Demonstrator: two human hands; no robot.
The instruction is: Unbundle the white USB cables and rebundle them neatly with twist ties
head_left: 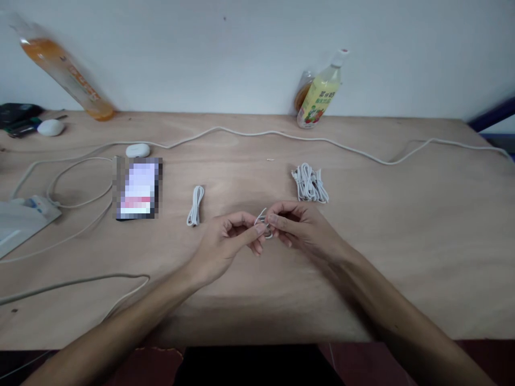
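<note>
Both hands meet over the middle of the table, pinching a thin white cable (268,234) between them. My left hand (237,233) has thumb and forefinger closed on its left side, where a thin white end sticks up. My right hand (295,222) closes its fingertips on the other side of the same cable. Most of this cable is hidden by the fingers. Left of my left hand lies a bundled white cable (195,206). Just beyond my right hand is a pile of several bundled white cables (309,183).
A long white cord (277,134) crosses the back of the table. At left lie a phone (139,188), a white earbud case (137,150) and a power strip (36,203). An orange drink bottle (66,78) and a yellow drink bottle (322,94) stand by the wall.
</note>
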